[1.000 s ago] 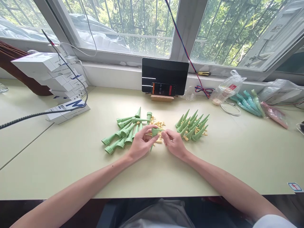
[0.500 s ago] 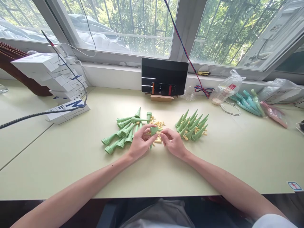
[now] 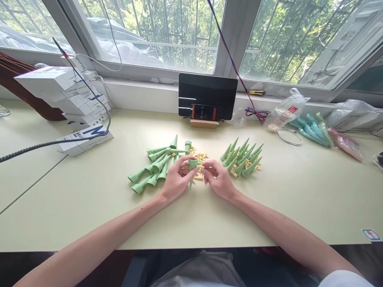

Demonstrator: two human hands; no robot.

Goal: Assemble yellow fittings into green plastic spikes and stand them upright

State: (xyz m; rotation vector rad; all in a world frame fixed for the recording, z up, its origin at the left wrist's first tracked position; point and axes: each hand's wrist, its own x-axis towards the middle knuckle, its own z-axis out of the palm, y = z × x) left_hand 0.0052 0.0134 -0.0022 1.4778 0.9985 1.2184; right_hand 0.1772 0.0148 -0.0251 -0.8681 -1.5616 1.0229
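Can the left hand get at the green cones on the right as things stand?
Probably not directly: the right hand sits between the left hand and the right-side cluster of green cones, and the left fingers already hold a green cone.

Head view (wide, only one): from above near side of table (image 3: 197,215), facing forward, down.

Green spikes (image 3: 157,167) at ten o'clock from the yellow bits (image 3: 201,156) — and look, green again on the cluster (image 3: 242,157) at two o'clock! Pale yellow-green table (image 3: 191,219) — and a red-and-blue twisted cable (image 3: 227,50) at twelve.
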